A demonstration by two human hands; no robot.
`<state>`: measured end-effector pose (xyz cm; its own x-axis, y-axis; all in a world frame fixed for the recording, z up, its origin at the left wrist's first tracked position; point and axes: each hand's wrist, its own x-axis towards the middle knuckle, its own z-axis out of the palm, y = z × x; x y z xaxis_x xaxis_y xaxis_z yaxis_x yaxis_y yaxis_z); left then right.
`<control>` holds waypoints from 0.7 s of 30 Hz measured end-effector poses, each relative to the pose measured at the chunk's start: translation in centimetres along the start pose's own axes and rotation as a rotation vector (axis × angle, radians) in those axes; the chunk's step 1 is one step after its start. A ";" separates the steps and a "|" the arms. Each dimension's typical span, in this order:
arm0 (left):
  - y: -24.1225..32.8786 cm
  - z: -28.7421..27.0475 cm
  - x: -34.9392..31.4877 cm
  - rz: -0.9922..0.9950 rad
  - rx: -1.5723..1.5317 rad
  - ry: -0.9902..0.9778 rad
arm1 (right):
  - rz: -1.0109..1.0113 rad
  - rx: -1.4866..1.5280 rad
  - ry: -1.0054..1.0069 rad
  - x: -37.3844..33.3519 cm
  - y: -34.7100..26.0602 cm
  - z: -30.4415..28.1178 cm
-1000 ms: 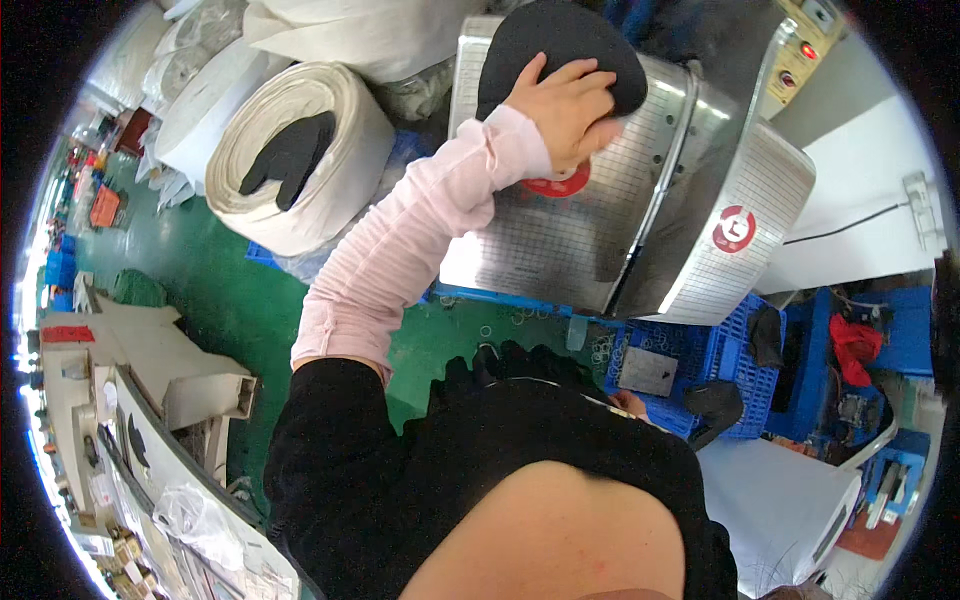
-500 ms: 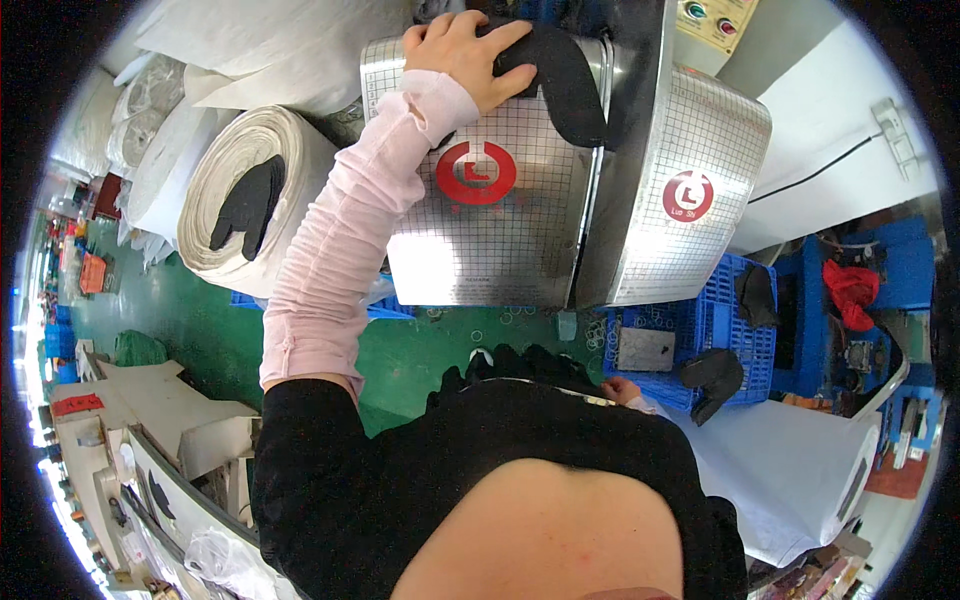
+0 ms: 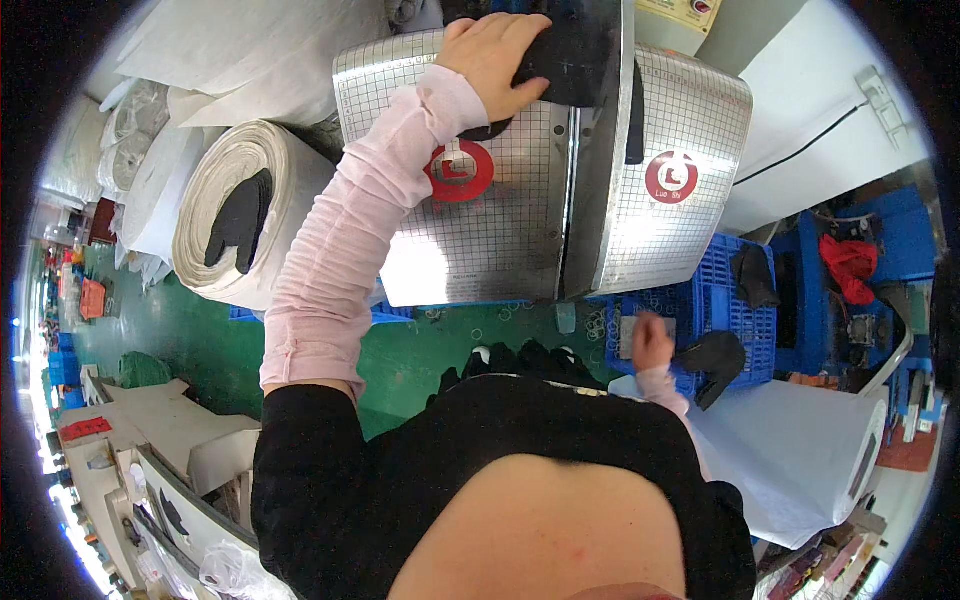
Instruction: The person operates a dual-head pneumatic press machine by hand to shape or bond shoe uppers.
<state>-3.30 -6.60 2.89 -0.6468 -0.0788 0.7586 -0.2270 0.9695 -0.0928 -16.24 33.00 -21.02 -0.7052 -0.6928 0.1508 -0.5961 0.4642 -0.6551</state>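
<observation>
On the gridded metal tabletop (image 3: 480, 245) of a machine, my left hand (image 3: 497, 58) lies over a curved black fabric piece (image 3: 568, 65), its fingers stretched and the thumb apart. The piece reaches the machine's upright metal housing (image 3: 606, 170); a black strip (image 3: 636, 120) shows on the housing's other side. Under my left wrist another dark edge shows, partly hidden. My right hand (image 3: 652, 342), smeared by motion, is above a blue plastic crate (image 3: 700, 305), beside a curved black piece (image 3: 715, 362). Its fingers cannot be made out.
Left of the machine stands a big cream fabric roll (image 3: 240, 215) with a black piece (image 3: 242, 220) on it. A second gridded metal plate (image 3: 680, 170) slopes down on the right. A white roll (image 3: 790, 465) lies at lower right, and cardboard (image 3: 150, 415) at lower left.
My left hand and the black piece have moved right along the tabletop, and a black strip now shows beyond the housing. My right hand has risen from my waist to above the crate.
</observation>
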 end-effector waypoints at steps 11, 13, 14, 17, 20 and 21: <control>2.8 -0.2 -1.0 0.033 0.187 0.140 | -0.757 -0.517 0.456 20.4 -20.5 -6.0; 3.3 -0.9 -3.0 0.024 0.105 -0.069 | -0.731 -0.544 0.449 21.0 -20.1 -5.6; 3.1 -0.9 -3.4 0.013 0.106 -0.068 | -0.740 -0.546 0.442 21.3 -20.2 -5.7; 2.8 -1.1 -3.9 0.030 0.235 -0.073 | -0.792 -0.532 0.522 22.7 -20.3 -5.9; 3.2 -1.6 -3.7 0.019 0.196 0.036 | -0.800 -0.548 0.561 23.8 -20.0 -6.1; 3.3 -1.6 -3.5 0.019 0.191 0.036 | -0.810 -0.513 0.559 24.2 -20.0 -6.2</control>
<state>-0.58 -2.78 0.93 -0.6264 -0.0496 0.7779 -0.3515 0.9088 -0.2250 -23.76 10.38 0.32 -0.0319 -0.6084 0.7930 -0.9562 0.2495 0.1530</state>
